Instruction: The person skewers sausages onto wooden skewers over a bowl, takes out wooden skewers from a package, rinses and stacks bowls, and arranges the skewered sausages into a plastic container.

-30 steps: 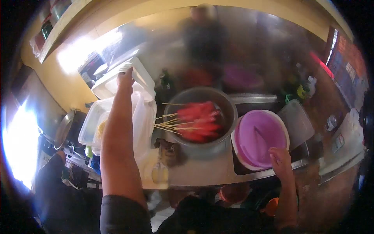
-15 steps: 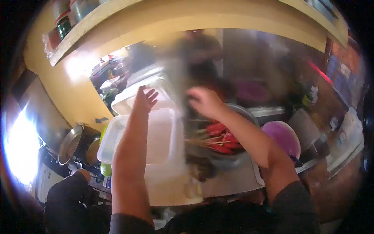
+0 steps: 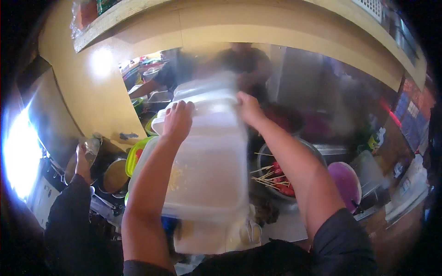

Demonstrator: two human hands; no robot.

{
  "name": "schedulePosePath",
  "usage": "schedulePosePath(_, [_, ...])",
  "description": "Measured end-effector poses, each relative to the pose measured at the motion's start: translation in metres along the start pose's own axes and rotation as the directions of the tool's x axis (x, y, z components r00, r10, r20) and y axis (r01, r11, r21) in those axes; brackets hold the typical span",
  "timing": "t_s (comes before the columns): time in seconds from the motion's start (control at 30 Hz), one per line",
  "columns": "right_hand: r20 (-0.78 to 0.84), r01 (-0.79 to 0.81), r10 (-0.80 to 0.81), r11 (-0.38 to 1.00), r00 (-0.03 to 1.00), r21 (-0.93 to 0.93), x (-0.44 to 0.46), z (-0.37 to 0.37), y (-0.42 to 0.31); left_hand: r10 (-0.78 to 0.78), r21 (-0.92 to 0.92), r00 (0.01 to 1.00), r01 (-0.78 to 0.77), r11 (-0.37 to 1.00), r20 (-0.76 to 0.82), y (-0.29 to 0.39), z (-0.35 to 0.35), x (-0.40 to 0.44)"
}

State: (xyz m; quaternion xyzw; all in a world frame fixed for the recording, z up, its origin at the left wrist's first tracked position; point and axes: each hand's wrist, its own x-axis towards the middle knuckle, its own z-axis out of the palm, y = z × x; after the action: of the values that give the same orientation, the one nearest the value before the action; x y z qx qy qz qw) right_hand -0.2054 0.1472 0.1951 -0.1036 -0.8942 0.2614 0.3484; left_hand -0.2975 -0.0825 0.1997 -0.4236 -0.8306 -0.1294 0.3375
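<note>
The left hand [image 3: 178,120] has its fingers bent over the far edge of the white tub [image 3: 207,156], and the right hand [image 3: 250,108] is closed at its far right corner, the tub lying left of the bowl [image 3: 263,152] of red skewers [image 3: 277,174], which the right forearm partly hides. Scissors [image 3: 251,232] lie near the tub, a purple basin [image 3: 345,181] sits beyond the bowl, and at left another person's hand [image 3: 82,161] is at a pan [image 3: 73,169] beside a pot [image 3: 114,177]; the label on the bottle [image 3: 375,140] is too small to read. Behind the pale counter [image 3: 287,230] rises a reflective metal panel [image 3: 317,83], with yellow wall [image 3: 92,101] and a shelf [image 3: 124,17] above
</note>
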Motion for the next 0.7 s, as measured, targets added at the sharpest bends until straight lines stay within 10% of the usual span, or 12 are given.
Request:
schedulePosePath(0.2, [-0.531,0.333,-0.263,0.942,0.805,0.039,0.016,0.012,-0.010,0.269,-0.193,0.941,-0.309,0.931,-0.208,-0.002,0.004,-0.010])
schedulePosePath(0.7, [-0.770,0.439,-0.376,0.887,0.515,-0.139,0.040,-0.063,-0.044,0.478,-0.208,0.839,-0.532,0.821,-0.259,0.034,-0.040,-0.017])
